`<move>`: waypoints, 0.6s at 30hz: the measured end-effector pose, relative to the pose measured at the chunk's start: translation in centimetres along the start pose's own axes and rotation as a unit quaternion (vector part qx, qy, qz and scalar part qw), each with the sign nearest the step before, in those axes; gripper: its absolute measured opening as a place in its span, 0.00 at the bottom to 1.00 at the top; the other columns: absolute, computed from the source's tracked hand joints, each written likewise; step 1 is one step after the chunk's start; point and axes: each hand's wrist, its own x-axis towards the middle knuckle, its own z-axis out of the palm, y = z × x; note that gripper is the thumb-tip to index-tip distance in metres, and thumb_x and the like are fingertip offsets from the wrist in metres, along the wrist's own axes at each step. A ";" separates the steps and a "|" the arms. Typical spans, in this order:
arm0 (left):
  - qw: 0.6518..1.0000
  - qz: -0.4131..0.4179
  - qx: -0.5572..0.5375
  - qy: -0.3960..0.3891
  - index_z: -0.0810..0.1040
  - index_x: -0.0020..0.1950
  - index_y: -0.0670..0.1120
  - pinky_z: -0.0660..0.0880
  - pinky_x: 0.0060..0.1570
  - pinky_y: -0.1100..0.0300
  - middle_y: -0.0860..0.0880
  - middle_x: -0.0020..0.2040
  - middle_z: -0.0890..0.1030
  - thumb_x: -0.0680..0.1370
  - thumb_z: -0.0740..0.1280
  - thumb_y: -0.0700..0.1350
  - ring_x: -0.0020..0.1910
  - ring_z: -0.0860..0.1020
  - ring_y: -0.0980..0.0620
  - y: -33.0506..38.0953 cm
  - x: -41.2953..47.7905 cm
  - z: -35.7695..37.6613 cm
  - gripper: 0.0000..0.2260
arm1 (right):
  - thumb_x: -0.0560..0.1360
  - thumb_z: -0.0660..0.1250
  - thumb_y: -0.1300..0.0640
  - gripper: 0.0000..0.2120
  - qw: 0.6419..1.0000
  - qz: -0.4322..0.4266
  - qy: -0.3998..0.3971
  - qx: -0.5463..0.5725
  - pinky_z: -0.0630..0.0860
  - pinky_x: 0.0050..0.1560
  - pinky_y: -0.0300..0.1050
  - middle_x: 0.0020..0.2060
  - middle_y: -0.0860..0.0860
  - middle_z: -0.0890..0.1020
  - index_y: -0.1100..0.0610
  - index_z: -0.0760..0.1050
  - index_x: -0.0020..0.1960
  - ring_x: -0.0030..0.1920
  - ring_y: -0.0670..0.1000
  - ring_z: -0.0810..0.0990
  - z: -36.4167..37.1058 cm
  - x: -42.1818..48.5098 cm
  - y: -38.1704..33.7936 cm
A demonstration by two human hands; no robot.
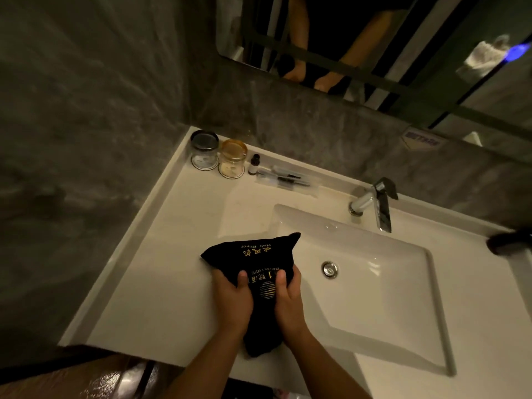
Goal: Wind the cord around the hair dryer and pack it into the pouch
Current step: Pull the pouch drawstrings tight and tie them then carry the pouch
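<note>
A black fabric pouch with gold lettering lies on the white vanity counter, at the left rim of the basin. My left hand grips its left side with the thumb pressed on top. My right hand grips its right side the same way. The pouch bulges between my hands and its lower end hangs toward the counter's front edge. Neither the hair dryer nor its cord is visible; whether they are inside the pouch cannot be told.
A rectangular sink with a drain and a chrome tap lies to the right. Two glass jars, a small bottle and wrapped toiletries stand at the back left. A dark object sits at the right edge.
</note>
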 end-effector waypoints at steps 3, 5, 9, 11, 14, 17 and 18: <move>0.996 0.050 -0.015 -0.067 0.66 0.71 0.43 0.72 0.63 0.53 0.42 0.63 0.79 0.75 0.65 0.38 0.62 0.78 0.47 0.2 -1.1 1.7 0.24 | 0.85 0.56 0.50 0.19 0.999 -0.022 0.029 0.020 0.74 0.64 0.40 0.66 0.46 0.78 0.51 0.62 0.75 0.65 0.41 0.77 -2.6 -0.4 0.2; 0.992 0.073 -0.006 -0.103 0.65 0.72 0.46 0.71 0.66 0.52 0.44 0.64 0.78 0.73 0.63 0.38 0.63 0.77 0.49 0.1 -1.8 3.4 0.26 | 0.84 0.56 0.50 0.20 0.998 -0.018 0.052 0.040 0.73 0.66 0.42 0.66 0.48 0.77 0.51 0.61 0.75 0.66 0.43 0.77 -4.7 -0.6 0.2; 0.980 0.082 0.006 -0.180 0.70 0.61 0.53 0.72 0.54 0.71 0.54 0.56 0.80 0.77 0.62 0.31 0.54 0.78 0.68 1.4 -6.0 6.6 0.20 | 0.84 0.56 0.50 0.19 0.993 -0.021 0.087 0.072 0.75 0.61 0.34 0.65 0.45 0.77 0.50 0.61 0.74 0.61 0.35 0.78 -10.3 -1.7 0.7; 0.972 0.091 0.002 -0.216 0.70 0.60 0.56 0.73 0.53 0.68 0.58 0.55 0.80 0.78 0.62 0.31 0.53 0.78 0.69 1.3 -8.5 8.4 0.20 | 0.84 0.56 0.49 0.21 0.992 -0.025 0.101 0.078 0.75 0.58 0.32 0.66 0.44 0.76 0.50 0.60 0.75 0.61 0.35 0.78 -13.5 -2.4 1.2; 0.957 0.104 0.008 -0.271 0.69 0.64 0.53 0.74 0.57 0.60 0.58 0.57 0.80 0.79 0.61 0.32 0.56 0.78 0.63 1.0 -12.5 11.6 0.20 | 0.83 0.57 0.46 0.24 0.988 -0.042 0.126 0.073 0.75 0.64 0.38 0.68 0.46 0.75 0.52 0.61 0.76 0.65 0.40 0.77 -19.0 -3.6 2.1; 0.943 0.125 0.024 -0.309 0.67 0.64 0.51 0.74 0.58 0.57 0.55 0.57 0.79 0.79 0.61 0.32 0.58 0.78 0.56 0.9 -17.2 15.0 0.18 | 0.83 0.57 0.46 0.24 0.986 -0.061 0.147 0.058 0.74 0.68 0.44 0.69 0.50 0.76 0.54 0.63 0.76 0.68 0.46 0.76 -25.1 -4.5 3.3; 0.936 0.131 0.030 -0.324 0.66 0.65 0.50 0.74 0.59 0.56 0.54 0.58 0.78 0.79 0.61 0.33 0.59 0.78 0.55 0.8 -18.9 16.2 0.18 | 0.84 0.56 0.47 0.23 0.985 -0.064 0.149 0.049 0.74 0.66 0.41 0.68 0.50 0.76 0.54 0.63 0.76 0.68 0.47 0.76 -27.3 -4.8 3.8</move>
